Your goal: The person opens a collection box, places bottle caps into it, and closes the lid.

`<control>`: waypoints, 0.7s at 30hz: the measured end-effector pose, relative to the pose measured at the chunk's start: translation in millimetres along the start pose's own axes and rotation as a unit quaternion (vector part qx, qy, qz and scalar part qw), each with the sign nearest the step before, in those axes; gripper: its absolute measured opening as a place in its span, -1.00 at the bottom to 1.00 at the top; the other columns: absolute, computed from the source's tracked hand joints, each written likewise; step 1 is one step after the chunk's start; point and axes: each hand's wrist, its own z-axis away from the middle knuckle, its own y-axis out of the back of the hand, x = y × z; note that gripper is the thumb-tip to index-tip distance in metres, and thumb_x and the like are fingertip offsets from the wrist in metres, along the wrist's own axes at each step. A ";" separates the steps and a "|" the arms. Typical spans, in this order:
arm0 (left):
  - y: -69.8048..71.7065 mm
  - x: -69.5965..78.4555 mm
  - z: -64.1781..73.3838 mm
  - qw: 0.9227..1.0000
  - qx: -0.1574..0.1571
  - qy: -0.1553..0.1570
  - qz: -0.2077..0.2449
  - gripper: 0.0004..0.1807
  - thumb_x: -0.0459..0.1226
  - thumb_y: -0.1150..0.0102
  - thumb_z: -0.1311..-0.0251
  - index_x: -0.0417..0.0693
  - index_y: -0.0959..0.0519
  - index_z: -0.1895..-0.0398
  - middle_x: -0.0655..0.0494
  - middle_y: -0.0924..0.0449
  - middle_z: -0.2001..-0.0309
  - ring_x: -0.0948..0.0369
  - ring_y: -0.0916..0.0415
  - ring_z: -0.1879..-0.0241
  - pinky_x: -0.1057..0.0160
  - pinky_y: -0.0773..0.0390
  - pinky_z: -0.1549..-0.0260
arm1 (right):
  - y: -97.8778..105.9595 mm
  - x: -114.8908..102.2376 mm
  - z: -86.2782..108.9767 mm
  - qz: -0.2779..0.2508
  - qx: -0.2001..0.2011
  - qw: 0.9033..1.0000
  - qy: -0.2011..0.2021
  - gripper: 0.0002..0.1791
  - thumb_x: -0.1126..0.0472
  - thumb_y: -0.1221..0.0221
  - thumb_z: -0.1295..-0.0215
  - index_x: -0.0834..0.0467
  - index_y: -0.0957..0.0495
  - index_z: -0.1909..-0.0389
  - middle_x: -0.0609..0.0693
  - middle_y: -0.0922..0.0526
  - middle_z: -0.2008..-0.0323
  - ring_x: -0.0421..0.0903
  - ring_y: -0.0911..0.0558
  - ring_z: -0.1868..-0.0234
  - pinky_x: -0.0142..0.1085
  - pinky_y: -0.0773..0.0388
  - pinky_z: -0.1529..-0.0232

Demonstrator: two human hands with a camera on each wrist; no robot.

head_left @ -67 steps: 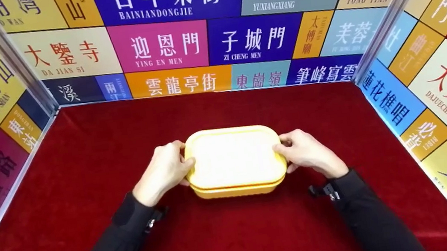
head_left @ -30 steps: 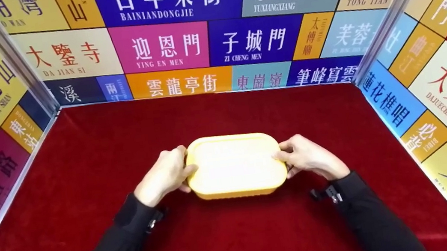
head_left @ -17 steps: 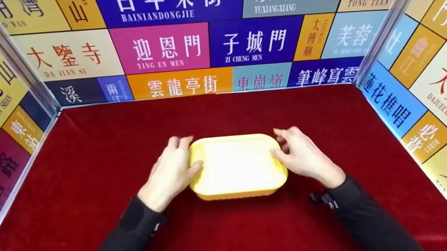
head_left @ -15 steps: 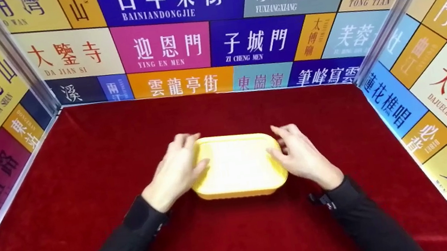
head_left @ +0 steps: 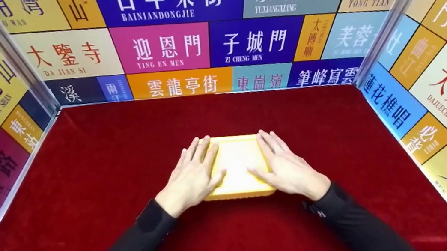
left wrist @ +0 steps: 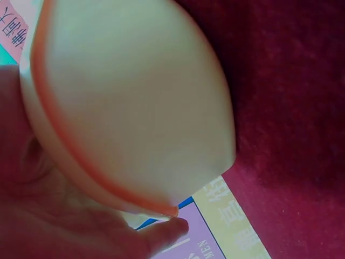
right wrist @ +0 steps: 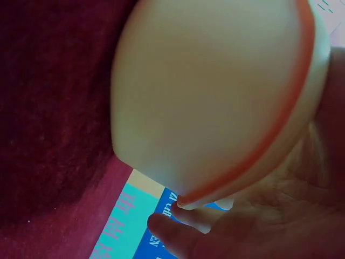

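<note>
A pale yellow lidded food container (head_left: 237, 162) with rounded corners stands on the red cloth, its lid on top. My left hand (head_left: 193, 175) lies flat over the left end of the lid, fingers straight and pointing away, thumb toward the middle. The right hand (head_left: 287, 164) mirrors it on the right end. In the left wrist view, the container's side wall (left wrist: 135, 97) curves below the lid's rim, with the palm over the rim. The right wrist view shows the opposite wall (right wrist: 199, 91), with fingers (right wrist: 178, 229) extending past the lid's far corner.
Red velvet cloth (head_left: 101, 150) covers the table all around the container. Panels with coloured Chinese name signs (head_left: 161, 47) enclose the back and both sides, joined by metal corner posts (head_left: 21, 65).
Both hands have let go of the container's ends, where they pinched the rim, and moved inward onto the lid with fingers straightened. The lid now sits flush, the earlier front gap gone.
</note>
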 end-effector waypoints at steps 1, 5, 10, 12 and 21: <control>0.2 0.3 -0.2 1.000 -0.003 0.000 -0.004 -0.11 0.24 0.12 -0.81 -0.09 -0.16 -0.92 -0.19 -0.02 -0.93 -0.27 0.08 -0.93 -0.41 -0.10 -0.86 | -0.4 -0.4 0.3 0.007 -0.007 1.000 -0.002 0.15 -0.45 -0.09 -0.74 0.27 0.02 -0.91 0.23 0.03 -0.95 0.35 0.06 -0.96 0.21 -0.29 -0.85; 0.0 1.8 -2.5 1.000 -0.012 0.003 -0.018 -0.11 0.23 0.13 -0.81 -0.08 -0.13 -0.93 -0.19 0.00 -0.94 -0.26 0.08 -0.93 -0.41 -0.13 -0.85 | -0.5 -0.6 0.1 0.015 -0.023 1.000 -0.002 0.10 -0.42 0.03 -0.81 0.28 0.11 -0.92 0.24 0.11 -0.95 0.33 0.15 -0.97 0.19 -0.11 -0.92; -0.3 3.4 -5.4 0.999 -0.024 0.007 -0.028 -0.12 0.23 0.18 -0.82 -0.06 -0.10 -0.94 -0.16 0.04 -0.95 -0.24 0.10 -0.94 -0.39 -0.12 -0.86 | -2.1 2.7 0.2 0.013 -0.023 1.000 -0.001 0.06 -0.38 0.06 -0.84 0.28 0.13 -0.92 0.25 0.12 -0.95 0.34 0.17 -0.97 0.19 -0.05 -0.94; 0.1 3.9 -6.8 0.999 -0.030 0.008 -0.028 -0.11 0.23 0.20 -0.82 -0.06 -0.09 -0.95 -0.15 0.06 -0.95 -0.23 0.11 -0.94 -0.39 -0.10 -0.86 | -2.1 4.3 0.1 0.009 -0.017 1.000 0.001 0.06 -0.37 0.04 -0.84 0.29 0.11 -0.92 0.26 0.09 -0.95 0.35 0.13 -0.97 0.20 -0.06 -0.93; 5.0 0.5 -11.8 1.000 -0.020 0.003 -0.016 -0.09 0.29 0.05 -0.74 0.01 -0.20 -0.92 -0.19 -0.03 -0.93 -0.28 0.05 -0.92 -0.50 -0.04 -0.84 | 3.1 12.3 -1.4 -0.011 0.025 1.000 0.009 0.07 -0.40 -0.17 -0.72 0.18 -0.11 -0.91 0.22 -0.09 -0.92 0.46 -0.15 -0.88 0.32 -0.20 -0.86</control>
